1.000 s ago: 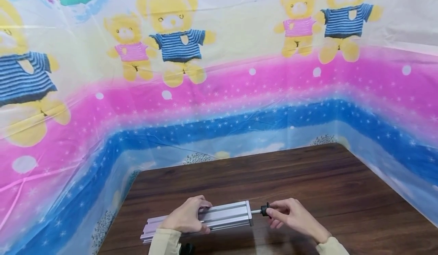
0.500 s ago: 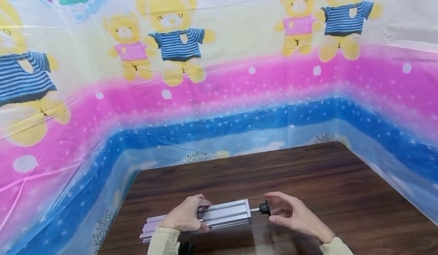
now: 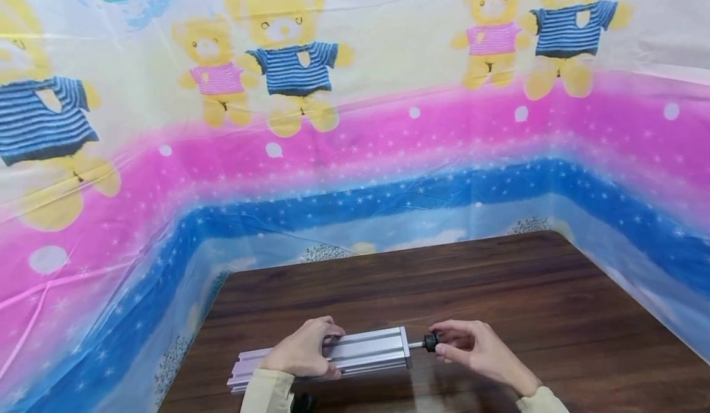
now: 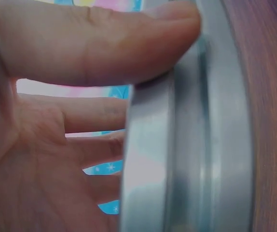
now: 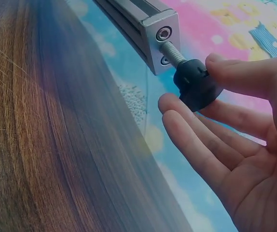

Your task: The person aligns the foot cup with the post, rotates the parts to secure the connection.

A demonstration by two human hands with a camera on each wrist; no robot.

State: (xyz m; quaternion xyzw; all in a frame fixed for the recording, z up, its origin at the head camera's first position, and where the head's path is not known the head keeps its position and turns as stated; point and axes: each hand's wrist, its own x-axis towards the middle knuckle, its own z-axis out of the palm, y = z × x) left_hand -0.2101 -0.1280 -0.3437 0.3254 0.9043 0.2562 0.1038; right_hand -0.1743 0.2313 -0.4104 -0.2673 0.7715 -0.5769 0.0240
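A silver aluminium profile (image 3: 373, 345) with lengthwise grooves lies across the near part of the table. My left hand (image 3: 299, 349) grips it from above, thumb (image 4: 124, 46) on the near side and fingers reaching over the far side. From the end plate (image 5: 155, 43), which bears screw heads, a threaded rod (image 5: 173, 54) sticks out to the right. On that rod sits a black levelling foot (image 5: 195, 83). My right hand (image 3: 481, 352) pinches the foot between thumb and fingers, the other fingers spread loosely below it in the right wrist view.
The dark wood-grain table (image 3: 471, 277) ends at a far edge and a right edge. Behind it hangs a cloth (image 3: 360, 123) printed with bears and pink and blue bands. Another black piece (image 3: 303, 402) shows beside the left sleeve (image 3: 268, 391).
The right fingers opened off the levelling foot half a second ago and have now closed on it again. The left hand keeps its grip on the profile. The head view has shifted slightly.
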